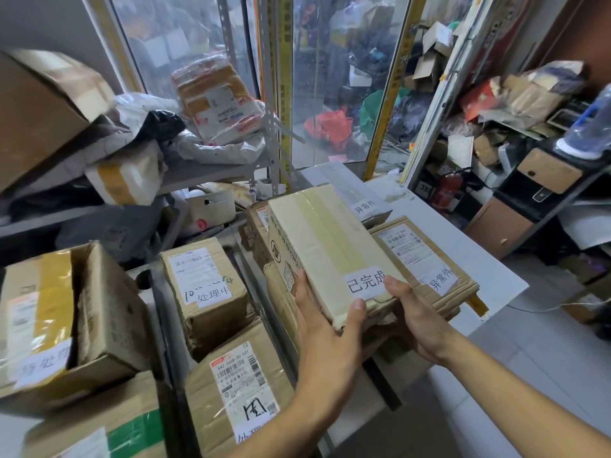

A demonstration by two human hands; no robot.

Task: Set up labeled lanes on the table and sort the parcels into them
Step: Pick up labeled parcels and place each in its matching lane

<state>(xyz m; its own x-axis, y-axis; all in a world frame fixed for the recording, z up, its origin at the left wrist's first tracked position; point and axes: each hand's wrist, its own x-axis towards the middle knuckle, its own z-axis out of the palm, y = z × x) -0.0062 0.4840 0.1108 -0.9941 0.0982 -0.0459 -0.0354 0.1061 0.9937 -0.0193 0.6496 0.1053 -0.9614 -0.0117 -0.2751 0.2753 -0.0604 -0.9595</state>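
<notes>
Single head view, worn high, angled forward and down, close over table (489,259); glass partition (344,77) far at 12 o'clock.

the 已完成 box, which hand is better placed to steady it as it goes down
Left. The left hand cups the box at its near corner with the thumb on top and fingers along its left side; the right hand only touches the near right edge.

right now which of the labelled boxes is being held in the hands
The pale taped box with the 已完成 label, gripped by the left hand and right hand. The other labelled boxes rest untouched.
</notes>
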